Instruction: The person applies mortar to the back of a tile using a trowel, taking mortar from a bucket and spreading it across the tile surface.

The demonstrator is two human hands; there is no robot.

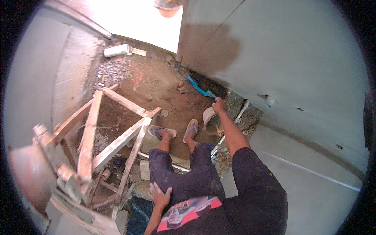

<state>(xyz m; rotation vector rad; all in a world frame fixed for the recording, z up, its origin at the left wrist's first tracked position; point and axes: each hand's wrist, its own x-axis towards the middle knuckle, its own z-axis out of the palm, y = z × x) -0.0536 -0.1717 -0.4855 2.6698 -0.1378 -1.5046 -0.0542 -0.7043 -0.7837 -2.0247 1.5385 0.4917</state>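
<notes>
My right hand (219,105) is closed on the metal-looking end of a long blue object (197,86), perhaps a tool, held out toward the base of the grey wall. Just below that hand sits a pale bucket (208,114) with an orange item (219,130) in or against it, too small to name. My left hand (159,194) lies on my left thigh with its fingers apart and nothing in it. Both my sandalled feet (191,131) stand on brown dirt.
A wooden frame (94,129) stands at the left. Behind are rubble (113,72), a white cylinder (116,50) and a bright doorway with an orange container (168,9). At the right are the grey wall (293,58), white pipe (239,115) and smooth floor (282,141).
</notes>
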